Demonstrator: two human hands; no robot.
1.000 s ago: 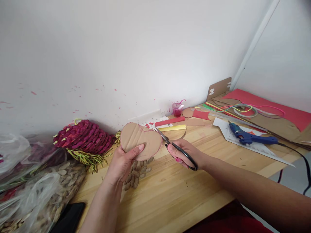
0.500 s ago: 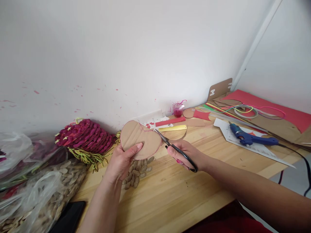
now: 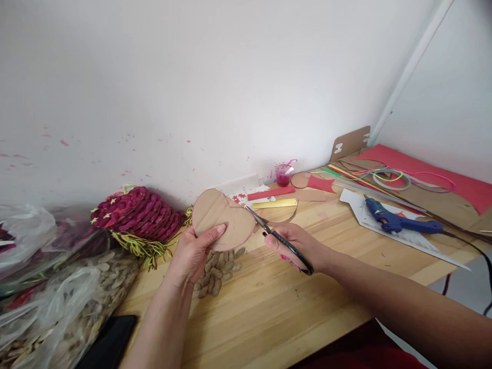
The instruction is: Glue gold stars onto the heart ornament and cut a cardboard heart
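- Above the counter [image 3: 246,323], the left hand [image 3: 195,252] pinches the card [image 3: 223,215].
- The right hand [image 3: 299,241] grips the scissors [image 3: 279,238] at its edge.
- Best follow the pink line [image 3: 232,207] in short snips, turning the card.

the cardboard [image 3: 215,211] hides part of the left hand [image 3: 198,250].
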